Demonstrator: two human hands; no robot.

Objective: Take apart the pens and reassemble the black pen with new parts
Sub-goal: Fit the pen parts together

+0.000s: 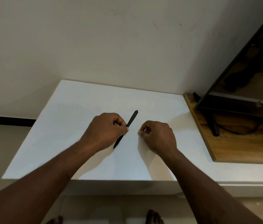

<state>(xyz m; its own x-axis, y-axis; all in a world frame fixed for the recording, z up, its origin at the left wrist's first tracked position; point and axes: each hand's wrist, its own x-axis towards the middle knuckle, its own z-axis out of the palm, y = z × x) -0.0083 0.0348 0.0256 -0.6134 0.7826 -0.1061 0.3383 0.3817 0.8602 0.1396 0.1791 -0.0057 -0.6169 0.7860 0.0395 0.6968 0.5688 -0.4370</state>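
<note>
A slim black pen (131, 119) is held slanted over the white table (72, 110), its clicker end pointing up and away, its tip down toward me. My left hand (106, 130) grips the pen around its middle, fingers curled round the barrel. My right hand (157, 135) hovers just to the right of the pen, apart from it, with thumb and fingertips pinched together. Whether something small sits in that pinch I cannot tell. No other pen or loose part shows on the table.
A wooden board (234, 143) lies at the table's right, carrying a black flat screen (240, 75) on a stand with a cable. A pale wall (95, 38) rises behind the table. My bare feet (153, 217) show below the front edge.
</note>
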